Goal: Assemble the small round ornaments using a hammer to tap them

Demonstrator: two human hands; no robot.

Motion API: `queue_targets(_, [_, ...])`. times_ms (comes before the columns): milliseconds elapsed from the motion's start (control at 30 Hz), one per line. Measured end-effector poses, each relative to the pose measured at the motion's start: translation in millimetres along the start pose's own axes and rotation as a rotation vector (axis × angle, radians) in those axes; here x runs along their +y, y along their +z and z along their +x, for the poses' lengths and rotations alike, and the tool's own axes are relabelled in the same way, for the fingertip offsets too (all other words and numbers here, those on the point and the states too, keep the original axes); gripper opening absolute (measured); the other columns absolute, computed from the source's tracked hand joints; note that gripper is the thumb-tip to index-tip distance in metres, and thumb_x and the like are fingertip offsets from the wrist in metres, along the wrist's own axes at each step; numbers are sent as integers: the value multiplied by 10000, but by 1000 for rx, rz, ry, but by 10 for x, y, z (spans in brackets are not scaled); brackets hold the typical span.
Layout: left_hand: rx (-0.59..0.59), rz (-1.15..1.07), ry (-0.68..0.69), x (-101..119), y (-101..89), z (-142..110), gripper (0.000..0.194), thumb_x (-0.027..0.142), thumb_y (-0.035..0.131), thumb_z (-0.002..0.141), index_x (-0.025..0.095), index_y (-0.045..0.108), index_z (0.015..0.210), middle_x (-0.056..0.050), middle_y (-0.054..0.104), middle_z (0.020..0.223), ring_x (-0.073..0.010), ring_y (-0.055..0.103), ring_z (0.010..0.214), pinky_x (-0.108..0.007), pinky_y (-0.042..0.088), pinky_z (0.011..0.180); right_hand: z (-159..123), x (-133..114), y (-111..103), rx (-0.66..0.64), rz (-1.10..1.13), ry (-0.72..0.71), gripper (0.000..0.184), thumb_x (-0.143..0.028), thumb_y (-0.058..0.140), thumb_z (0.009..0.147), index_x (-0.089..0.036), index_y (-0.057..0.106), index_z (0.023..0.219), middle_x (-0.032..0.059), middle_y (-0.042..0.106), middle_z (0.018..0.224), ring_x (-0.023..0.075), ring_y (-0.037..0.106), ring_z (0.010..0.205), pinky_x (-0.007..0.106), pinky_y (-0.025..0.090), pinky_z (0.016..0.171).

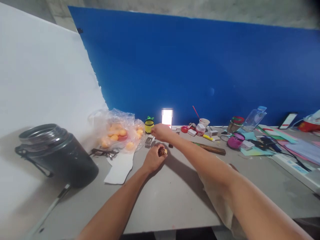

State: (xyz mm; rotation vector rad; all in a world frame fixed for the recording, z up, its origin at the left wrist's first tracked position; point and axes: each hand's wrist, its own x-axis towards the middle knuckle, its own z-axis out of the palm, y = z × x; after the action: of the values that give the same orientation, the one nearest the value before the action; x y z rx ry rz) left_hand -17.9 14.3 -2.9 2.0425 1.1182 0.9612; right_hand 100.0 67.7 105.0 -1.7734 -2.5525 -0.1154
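My left hand (152,159) is wrapped around a small round brown-and-gold object (163,152), held just above the table; its exact kind is too small to tell. Farther forward, my right hand (162,132) reaches across to the left with its fingers drawn together. Whatever may be between those fingertips is hidden. Just below and left of them lies a small grey box (149,142) with a speckled top. A yellow pot with a green top (149,126) stands behind the fingers. Close to my right wrist is a small dark block (171,145).
A large dark flask (72,156), glasses (103,152), white paper (120,170) and a bag of orange fruit (117,133) lie left. A lit phone (167,117) leans against the blue panel (187,66). Rightward are a brown stick (212,148), a bottle (255,118) and a power strip (295,171).
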Motion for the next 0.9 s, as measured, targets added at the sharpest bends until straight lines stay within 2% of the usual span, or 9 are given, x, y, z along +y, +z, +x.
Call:
queue_targets(67, [-12,11,2,-27,-2,12,223,242,667,795,203,660,1014,-36,692,877,-205,646,795,-340,486,771,209,-174,-18,-58,-32,-5,240,-150,627,921,-150,790,1098,181,789,1112,298,754,1042,333,562,810])
queue_targets(133, [-6,19,3,-66,-1,27,212,244,670,790,206,646,998,-16,658,811,-200,628,746,-335,471,728,361,-303,14,-103,-55,-33,271,-117,702,847,-120,784,1105,207,790,1098,336,752,1073,376,588,830])
queue_targets(267, [2,34,36,-153,20,55,171,271,655,796,221,604,951,8,595,765,-205,609,713,-337,455,687,513,-430,99,-183,-74,-53,348,-74,751,780,-91,768,1127,230,791,1088,354,768,1042,445,614,857])
queue_targets(367, [-9,20,40,-175,31,67,169,318,658,809,226,585,930,8,587,754,-213,601,695,-345,455,676,554,-448,151,-231,-66,-48,372,-102,778,762,-96,760,1134,229,792,1093,351,779,1007,454,631,824])
queue_targets(500, [-10,-27,19,-132,17,64,198,285,651,790,216,585,963,-5,621,776,-223,617,701,-349,464,676,583,-409,233,-243,-60,-30,381,-147,782,778,-90,745,1153,240,783,1132,360,769,1052,478,629,844])
queue_targets(700, [-7,-36,13,-105,6,60,232,248,640,776,200,579,995,-3,640,753,-221,627,694,-340,457,665,582,-375,311,-223,-39,-17,379,-121,725,815,-90,731,1192,245,774,1163,370,754,1103,513,614,879])
queue_targets(900, [-1,-26,-18,-126,5,64,269,274,655,790,208,552,1029,-22,668,793,-236,648,718,-347,454,676,535,-401,302,-200,-8,-8,356,-122,755,794,-110,750,1149,251,786,1092,383,764,1065,546,602,873])
